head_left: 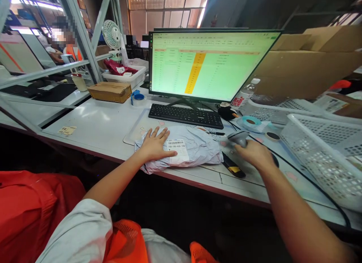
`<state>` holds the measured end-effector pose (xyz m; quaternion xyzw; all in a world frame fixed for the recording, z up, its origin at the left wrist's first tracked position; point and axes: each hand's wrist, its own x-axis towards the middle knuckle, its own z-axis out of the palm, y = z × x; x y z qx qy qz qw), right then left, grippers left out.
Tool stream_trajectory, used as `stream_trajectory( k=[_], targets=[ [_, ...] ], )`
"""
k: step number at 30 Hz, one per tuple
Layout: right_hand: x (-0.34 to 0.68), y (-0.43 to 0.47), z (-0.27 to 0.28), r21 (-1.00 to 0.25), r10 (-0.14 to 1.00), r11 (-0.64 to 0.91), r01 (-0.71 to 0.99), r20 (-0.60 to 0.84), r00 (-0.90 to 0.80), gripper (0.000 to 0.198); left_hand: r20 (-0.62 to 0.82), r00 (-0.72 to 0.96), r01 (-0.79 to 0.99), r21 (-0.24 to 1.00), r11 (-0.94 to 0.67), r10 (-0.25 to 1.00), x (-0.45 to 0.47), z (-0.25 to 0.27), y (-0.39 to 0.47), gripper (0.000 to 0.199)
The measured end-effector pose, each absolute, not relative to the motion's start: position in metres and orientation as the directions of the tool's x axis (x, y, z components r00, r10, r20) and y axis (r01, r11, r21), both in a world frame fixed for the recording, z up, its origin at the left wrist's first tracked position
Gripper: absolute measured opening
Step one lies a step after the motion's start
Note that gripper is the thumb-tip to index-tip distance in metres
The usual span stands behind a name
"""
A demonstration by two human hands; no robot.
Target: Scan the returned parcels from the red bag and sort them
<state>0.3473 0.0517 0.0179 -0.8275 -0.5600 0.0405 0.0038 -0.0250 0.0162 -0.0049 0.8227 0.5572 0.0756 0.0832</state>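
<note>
A pale, crinkled plastic mailer (198, 144) lies at the desk's front edge, with a white barcode label (178, 150) facing up. My left hand (155, 145) rests flat on its left part, fingers spread, the thumb touching the label. To the right of the mailer, my right hand (256, 153) is wrapped round the handle of a barcode scanner (239, 137), whose head points left toward the mailer. Between the mailer and my right hand lies a black and yellow box cutter (233, 165). A pen (216, 133) lies just behind the mailer.
Behind stand a keyboard (185, 116) and a lit monitor (206, 66). White plastic baskets (325, 157), tape rolls (250, 122) and a bottle (247, 92) are on the right. A cardboard box (110, 91) and blue tape (138, 98) sit at back left. Another person (70, 48) sits beyond the frame.
</note>
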Motion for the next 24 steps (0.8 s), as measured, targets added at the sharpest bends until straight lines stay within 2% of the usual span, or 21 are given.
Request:
stream_trajectory(
  k=[3,5,7,9,11,13,15,17,19,21,22,24],
  targets=[
    [0.345,0.041,0.066,-0.251,0.950,-0.313,0.916,-0.100,0.297,0.033,0.041,0.377,0.899,0.225,-0.377,0.925,-0.025,-0.007,0.017,0.111],
    [0.336,0.029,0.101,-0.414,0.979,-0.186,0.891,-0.153,0.133,0.034,0.050,0.374,0.898,0.229,-0.375,0.926,-0.025,-0.008,0.017,0.110],
    [0.319,0.016,0.130,-0.547,0.960,-0.078,0.834,-0.267,-0.085,0.042,0.052,0.367,0.899,0.237,-0.368,0.929,-0.024,-0.007,0.016,0.110],
    [0.296,0.007,0.147,-0.615,0.882,-0.080,0.784,-0.410,-0.232,0.050,0.049,0.356,0.901,0.249,-0.357,0.933,-0.024,-0.007,0.016,0.109],
    [0.278,0.003,0.154,-0.633,0.828,-0.099,0.767,-0.480,-0.289,0.054,0.049,0.355,0.900,0.252,-0.356,0.934,-0.024,-0.007,0.017,0.109],
    [0.271,0.005,0.151,-0.624,0.824,-0.093,0.776,-0.486,-0.292,0.054,0.060,0.361,0.897,0.251,-0.365,0.930,-0.025,-0.007,0.017,0.109],
    [0.279,0.011,0.139,-0.604,0.860,-0.043,0.796,-0.428,-0.278,0.053,0.069,0.367,0.892,0.255,-0.372,0.927,-0.025,-0.003,0.015,0.108],
    [0.300,0.021,0.119,-0.543,0.926,0.035,0.839,-0.298,-0.232,0.054,0.107,0.344,0.900,0.247,-0.360,0.933,-0.023,0.005,0.008,0.103],
    [0.326,0.032,0.090,-0.420,0.985,0.075,0.904,-0.108,-0.133,0.050,0.196,0.329,0.902,0.225,-0.369,0.924,-0.018,0.012,-0.008,0.089],
    [0.353,0.041,0.056,-0.254,0.999,-0.028,0.967,0.028,0.037,0.049,0.270,0.378,0.870,0.224,-0.439,0.886,-0.012,0.014,-0.027,0.078],
    [0.364,0.043,0.038,-0.181,0.990,-0.118,0.976,0.056,0.130,0.049,0.280,0.422,0.843,0.229,-0.487,0.862,-0.010,0.011,-0.036,0.079],
    [0.380,0.042,0.009,-0.112,0.966,-0.239,0.965,0.071,0.248,0.049,0.252,0.480,0.815,0.225,-0.533,0.840,-0.006,-0.003,-0.048,0.093]
  ],
)
